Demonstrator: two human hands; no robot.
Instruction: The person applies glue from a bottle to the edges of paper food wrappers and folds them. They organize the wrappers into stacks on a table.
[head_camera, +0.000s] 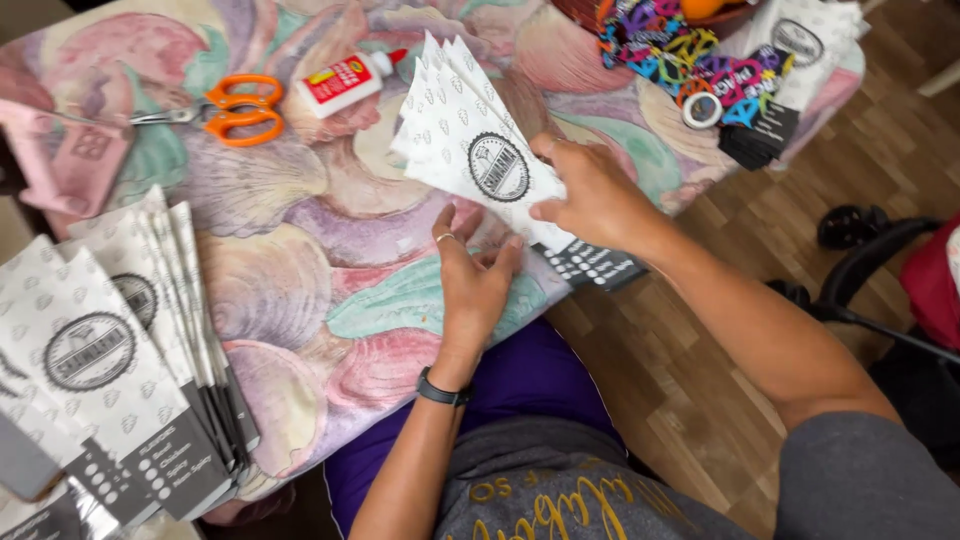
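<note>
A pile of paper bags (110, 370) is lying at the left on the desk (300, 260), with scissors (225, 110) and a glue bottle (350, 80) behind. The left hand (475, 275) is resting open, fingertips touching the fanned bags (470, 150). The right hand (595, 195) is pinching these bags at the desk edge. Colourful tags (680, 50) are lying far right.

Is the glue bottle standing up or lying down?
Lying down. The glue bottle rests on its side on the shell-patterned tablecloth, red cap pointing right, beside the orange scissors. Neither hand touches it.
</note>
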